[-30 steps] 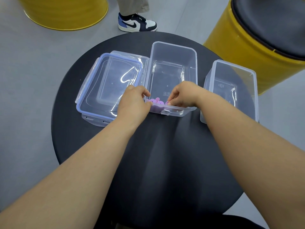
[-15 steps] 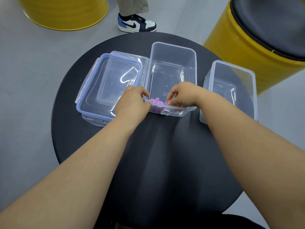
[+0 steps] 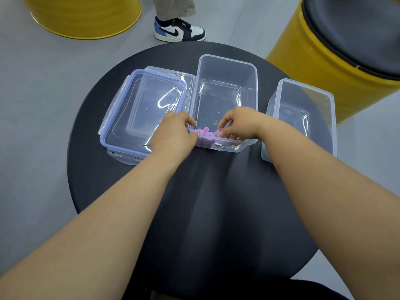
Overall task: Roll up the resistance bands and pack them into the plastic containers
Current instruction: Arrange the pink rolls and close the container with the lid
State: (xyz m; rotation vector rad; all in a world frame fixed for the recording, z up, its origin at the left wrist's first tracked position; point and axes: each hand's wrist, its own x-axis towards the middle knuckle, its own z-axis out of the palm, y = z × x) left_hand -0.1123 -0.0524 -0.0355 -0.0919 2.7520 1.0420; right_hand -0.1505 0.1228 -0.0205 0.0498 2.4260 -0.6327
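Note:
A rolled purple resistance band (image 3: 204,134) lies at the near end of the middle clear plastic container (image 3: 227,68) on the round black table (image 3: 121,180). My left hand (image 3: 173,135) curls over the container's near left corner, fingertips at the band. My right hand (image 3: 240,124) reaches into the container from the right and pinches the band's right end. Both hands hide much of the band. A second open container (image 3: 303,89) stands empty at the right.
Two stacked lids, the upper one blue-rimmed (image 3: 142,109), lie left of the middle container. Yellow drum stools stand at the far left (image 3: 86,16) and far right (image 3: 337,50). A person's sneaker (image 3: 179,31) is on the grey floor beyond the table.
Both hands stay at the band inside the middle container; the right hand's fingers have shifted slightly. Nothing else has moved.

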